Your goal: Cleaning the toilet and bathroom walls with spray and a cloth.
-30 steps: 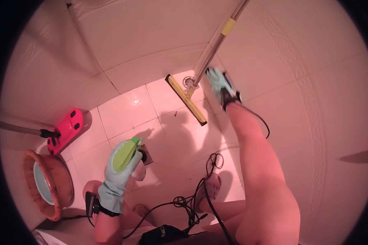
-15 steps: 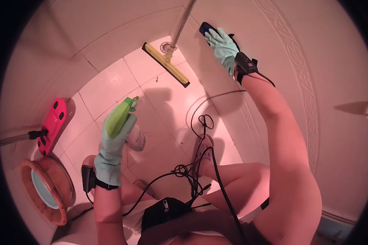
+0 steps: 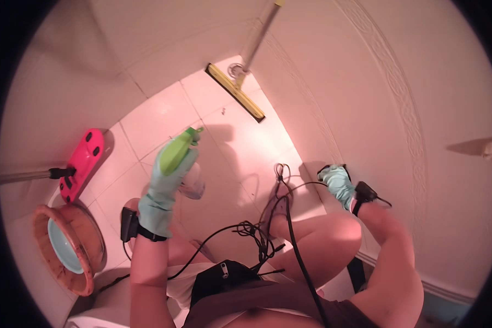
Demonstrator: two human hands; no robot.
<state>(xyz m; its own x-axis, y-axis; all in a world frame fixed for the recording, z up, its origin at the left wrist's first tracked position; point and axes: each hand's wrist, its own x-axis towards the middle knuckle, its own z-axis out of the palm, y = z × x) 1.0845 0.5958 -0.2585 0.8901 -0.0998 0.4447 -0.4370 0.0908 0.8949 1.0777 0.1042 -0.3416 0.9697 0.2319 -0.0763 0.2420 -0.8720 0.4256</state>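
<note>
Both my hands wear pale mint rubber gloves. My left hand point(image 3: 168, 186) is closed around the neck of a spray bottle point(image 3: 176, 153); its green trigger head sticks out on top and its pale body hangs partly hidden behind the glove. My right hand point(image 3: 338, 185) is low on the right tiled wall, pressed on a dark scrubbing pad or brush. Only a dark rim of that tool shows around the fingers, so its exact kind is unclear. A black strapped device sits on each wrist.
A yellow floor squeegee point(image 3: 236, 94) stands in the far corner by the drain point(image 3: 236, 70). To the left are a pink mop head point(image 3: 83, 158) on a pole and an orange tub point(image 3: 90, 235) with a pale blue basin point(image 3: 65, 246). Black cables point(image 3: 257, 235) hang over my legs.
My right hand has come down the right wall from high up to near knee level, with the dark tool under it. My left hand still holds the spray bottle, slightly shifted in view.
</note>
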